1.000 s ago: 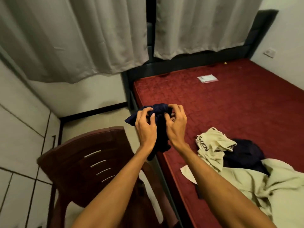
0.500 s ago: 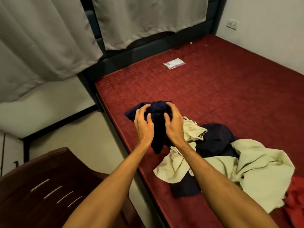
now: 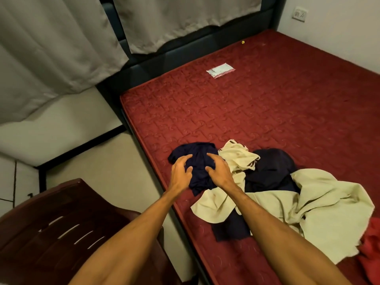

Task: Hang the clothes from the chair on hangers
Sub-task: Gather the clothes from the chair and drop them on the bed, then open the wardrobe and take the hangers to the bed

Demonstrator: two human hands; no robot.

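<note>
Hands first: we see the left hand point(image 3: 182, 173) and right hand point(image 3: 220, 172) side by side on a crumpled navy garment point(image 3: 202, 159), fingers spread and bent, tips resting on the cloth. That garment lies on the red mattress point(image 3: 267, 112), close to its left edge. Just to its right, cream clothes point(image 3: 329, 204) tangle with another dark garment point(image 3: 271, 171), and red cloth point(image 3: 372, 245) shows at the frame edge. A dark brown chair point(image 3: 61, 233) stands on the floor point(image 3: 115, 161) at lower left, apart from the mattress. A small packet point(image 3: 221, 70) lies farther up the mattress.
</note>
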